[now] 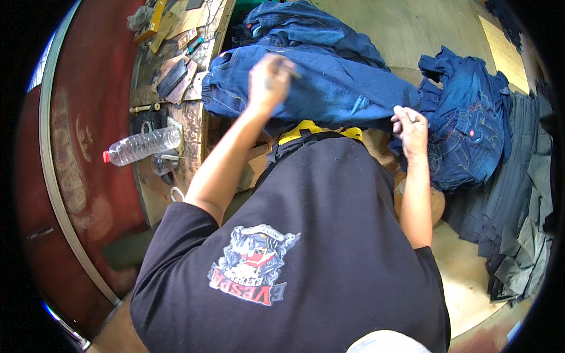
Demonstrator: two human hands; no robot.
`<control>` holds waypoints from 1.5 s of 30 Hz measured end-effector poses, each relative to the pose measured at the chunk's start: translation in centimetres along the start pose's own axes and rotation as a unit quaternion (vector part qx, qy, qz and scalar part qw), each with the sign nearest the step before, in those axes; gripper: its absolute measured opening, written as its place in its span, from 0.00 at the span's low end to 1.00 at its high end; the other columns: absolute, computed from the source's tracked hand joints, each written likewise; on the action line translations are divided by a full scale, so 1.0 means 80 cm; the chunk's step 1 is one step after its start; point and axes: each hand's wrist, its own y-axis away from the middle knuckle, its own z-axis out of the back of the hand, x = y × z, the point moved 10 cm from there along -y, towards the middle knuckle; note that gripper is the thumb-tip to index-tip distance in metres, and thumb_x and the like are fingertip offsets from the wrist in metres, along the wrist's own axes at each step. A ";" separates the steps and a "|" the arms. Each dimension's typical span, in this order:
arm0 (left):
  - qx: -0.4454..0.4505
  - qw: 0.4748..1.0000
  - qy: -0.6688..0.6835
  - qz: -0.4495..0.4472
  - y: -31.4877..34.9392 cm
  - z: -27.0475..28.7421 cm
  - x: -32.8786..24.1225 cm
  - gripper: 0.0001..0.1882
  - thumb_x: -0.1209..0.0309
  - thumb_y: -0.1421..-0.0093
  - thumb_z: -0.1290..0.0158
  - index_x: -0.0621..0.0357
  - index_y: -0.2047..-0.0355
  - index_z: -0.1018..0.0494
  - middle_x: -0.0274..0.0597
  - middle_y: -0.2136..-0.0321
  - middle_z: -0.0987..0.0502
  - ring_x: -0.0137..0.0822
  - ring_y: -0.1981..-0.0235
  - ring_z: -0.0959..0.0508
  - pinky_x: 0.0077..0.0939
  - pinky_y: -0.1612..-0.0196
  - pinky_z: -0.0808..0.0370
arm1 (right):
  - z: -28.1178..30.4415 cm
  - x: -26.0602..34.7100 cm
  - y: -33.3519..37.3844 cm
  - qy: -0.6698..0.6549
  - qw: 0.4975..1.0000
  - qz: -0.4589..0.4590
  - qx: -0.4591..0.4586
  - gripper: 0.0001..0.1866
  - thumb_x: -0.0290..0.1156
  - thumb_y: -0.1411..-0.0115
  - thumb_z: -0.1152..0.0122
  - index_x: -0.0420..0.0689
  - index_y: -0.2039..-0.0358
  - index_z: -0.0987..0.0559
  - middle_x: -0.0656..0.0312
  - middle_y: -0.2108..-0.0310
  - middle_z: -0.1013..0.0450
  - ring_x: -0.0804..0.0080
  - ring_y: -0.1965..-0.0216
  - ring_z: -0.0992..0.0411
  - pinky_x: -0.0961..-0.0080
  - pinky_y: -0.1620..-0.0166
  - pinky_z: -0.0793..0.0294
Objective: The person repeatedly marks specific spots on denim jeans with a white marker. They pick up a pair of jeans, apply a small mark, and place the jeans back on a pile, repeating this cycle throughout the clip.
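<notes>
"What's closest?"
"The black printed T-shirt (335, 235). Just past it, elastic-waisted blue jeans (335, 85) lie crosswise before the wearer."

"And the grip?"
"The right hand (412, 130) has thumb and fingers pinched on the jeans' edge, at the right end. The left hand (269, 83) is blurred over the waistband side; I can't tell whether it grips."

"Farther?"
"Another denim garment (321, 30), bunched directly behind."

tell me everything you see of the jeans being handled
Blue jeans, denim by look, with a gathered left edge and a pale patch toward the right. They lie sideways, against more denim behind. The right hand seems to pinch their near edge; the blurred left hand is over them, contact unclear.
</notes>
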 end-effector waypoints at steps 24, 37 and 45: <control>0.017 0.937 -0.186 -0.295 -0.055 0.063 0.012 0.19 0.54 0.40 0.31 0.47 0.53 0.15 0.40 0.45 0.22 0.52 0.42 0.25 0.51 0.42 0.27 | -0.195 0.175 0.003 0.267 0.868 0.363 -0.207 0.09 0.37 0.28 0.32 0.45 0.60 0.11 0.55 0.63 0.14 0.57 0.60 0.14 0.65 0.54 0.16; 0.418 0.877 -0.112 -0.210 -0.137 -0.099 0.064 0.45 0.33 0.57 0.25 0.55 0.48 0.14 0.53 0.64 0.12 0.56 0.56 0.12 0.48 0.49 0.17 | -0.404 0.070 0.032 0.318 0.864 0.387 -0.057 0.13 0.22 0.43 0.25 0.42 0.59 0.21 0.56 0.70 0.21 0.57 0.72 0.20 0.64 0.66 0.17; 0.002 0.969 -0.243 -0.046 -0.131 0.154 0.149 0.41 0.40 0.39 0.32 0.69 0.45 0.19 0.70 0.43 0.20 0.67 0.39 0.21 0.53 0.35 0.24 | -0.260 0.100 0.023 0.424 0.818 0.281 -0.267 0.12 0.30 0.31 0.27 0.43 0.49 0.14 0.56 0.59 0.13 0.58 0.56 0.14 0.62 0.52 0.16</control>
